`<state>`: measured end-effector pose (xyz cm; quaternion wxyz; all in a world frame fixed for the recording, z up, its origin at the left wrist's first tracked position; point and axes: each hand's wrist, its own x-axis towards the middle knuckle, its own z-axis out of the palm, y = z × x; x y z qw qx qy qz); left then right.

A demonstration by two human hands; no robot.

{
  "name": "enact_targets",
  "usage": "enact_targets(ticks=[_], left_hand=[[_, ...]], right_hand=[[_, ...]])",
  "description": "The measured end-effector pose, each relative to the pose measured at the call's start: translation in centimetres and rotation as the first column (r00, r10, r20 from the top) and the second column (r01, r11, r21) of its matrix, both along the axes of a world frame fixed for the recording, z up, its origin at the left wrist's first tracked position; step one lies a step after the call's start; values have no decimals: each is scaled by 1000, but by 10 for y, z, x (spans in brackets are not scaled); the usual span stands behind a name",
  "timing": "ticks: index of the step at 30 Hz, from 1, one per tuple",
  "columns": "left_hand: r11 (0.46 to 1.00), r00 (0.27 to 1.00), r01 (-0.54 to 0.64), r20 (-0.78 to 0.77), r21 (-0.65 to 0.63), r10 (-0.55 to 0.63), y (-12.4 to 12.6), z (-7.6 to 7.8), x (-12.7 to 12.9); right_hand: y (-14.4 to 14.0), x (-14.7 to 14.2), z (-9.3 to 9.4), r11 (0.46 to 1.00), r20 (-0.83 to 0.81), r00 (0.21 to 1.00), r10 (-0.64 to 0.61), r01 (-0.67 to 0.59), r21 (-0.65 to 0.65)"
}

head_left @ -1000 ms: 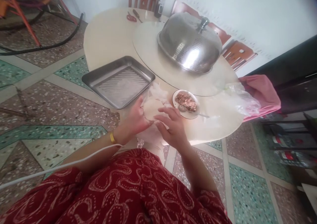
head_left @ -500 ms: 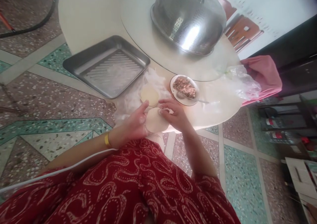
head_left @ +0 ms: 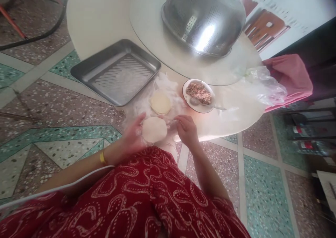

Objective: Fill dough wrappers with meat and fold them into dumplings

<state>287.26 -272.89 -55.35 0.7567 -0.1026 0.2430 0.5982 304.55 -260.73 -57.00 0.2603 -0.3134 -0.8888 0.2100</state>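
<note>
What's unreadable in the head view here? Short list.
- Under the steel dome cover: whatever it covers is hidden; its handle is cut by the top edge.
- Left hand: its palm is hidden by the round dough wrapper lying on it.
- Spoon in the filling dish: bowl partly buried in minced filling.
- Shelf items at right edge: blurred, unreadable.

A round cream table [head_left: 99, 17] carries a steel tray [head_left: 115, 71] at its near left edge, a raised turntable [head_left: 154, 38] farther back, crumpled clear plastic [head_left: 160, 85] under a stack of dough rounds [head_left: 160, 102], a plate of minced filling [head_left: 198, 95] and a pink cloth [head_left: 291, 76] at far right.
</note>
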Motion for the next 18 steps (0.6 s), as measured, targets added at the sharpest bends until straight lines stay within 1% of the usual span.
enact_targets(ticks=[2, 4, 6, 8, 10, 12, 16, 18], left_hand=[[998, 997, -65, -42, -15, 65, -4, -1, -11], [993, 988, -117, -109, -24, 114, -5, -3, -20], [987, 972, -152, -190, -54, 139, -6, -5, -24], [980, 955, -171, -260, -97, 141, -8, -7, -25], [979, 947, -170, -294, -114, 131, -11, -10, -25], [979, 945, -176, -296, -99, 139, -15, -11, -24], [974, 957, -220, -207, -60, 204, -20, -13, -21], [970, 961, -242, -149, -34, 234, -22, -13, -20]], right_hand=[[0, -5, -6, 997, 84, 996, 10, -16, 70], [1, -12, -8, 986, 189, 982, 5, -37, 161], [1, -16, -7, 972, 293, 956, 8, -76, 223], [0, -16, -6, 962, 362, 932, 29, -125, 244], [-1, -14, -4, 955, 382, 923, 50, -156, 252], [-2, -11, -4, 949, 370, 928, 52, -161, 271], [-3, -15, -4, 935, 306, 952, -3, -106, 340], [-4, -21, -5, 926, 305, 952, -13, -104, 362]])
